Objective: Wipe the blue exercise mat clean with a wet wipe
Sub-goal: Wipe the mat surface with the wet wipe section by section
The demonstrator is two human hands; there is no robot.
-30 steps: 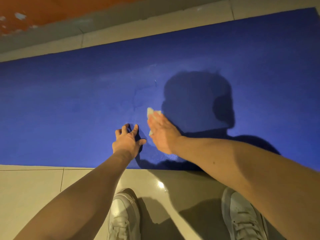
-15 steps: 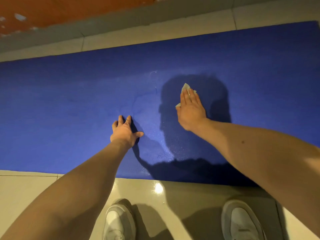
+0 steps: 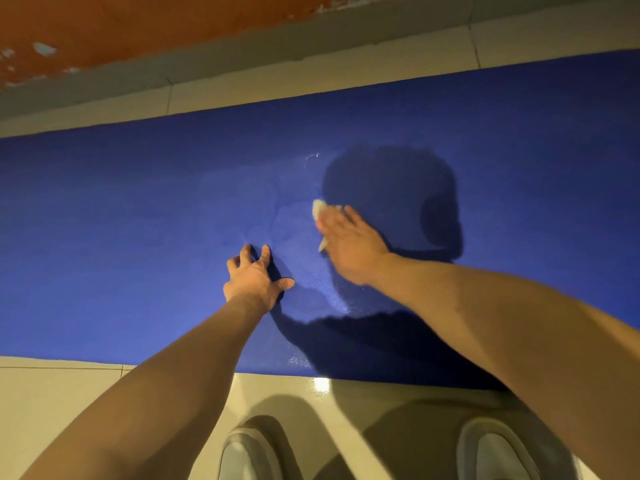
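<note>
mat surface: a faint line pattern point(image 3: 277, 220) just ahead of my left hand, too faint to read as a mark or lettering

right hand point(image 3: 349, 244): flat, palm down, fingers straight and close together; pressing the wet wipe point(image 3: 318, 209) onto the blue mat point(image 3: 121, 237); not curled round it, just pinning it under the fingers; a white edge of the wipe sticks out past my fingertips and along the thumb side; hand is motion-blurred, so finer finger detail is unclear

left hand point(image 3: 254, 280): holds nothing; fingers spread, thumb out to the right, fingertips and palm resting on the mat; just beside the right hand, on its left and nearer to me

mat lies flat on the pale tiled floor point(image 3: 52, 410), running left to right across the whole view; near long edge just ahead of my feet, far long edge near the grey skirting point(image 3: 242, 60) under an orange wall point(image 3: 138, 26)

wet sheen point(image 3: 332, 299) on the mat between the two hands and toward the near edge; my shadow point(image 3: 388, 195) falls on the mat right of the wipe

white shoes on the tiles: left point(image 3: 249, 455), right point(image 3: 495, 455), both cut off by the bottom edge
</note>
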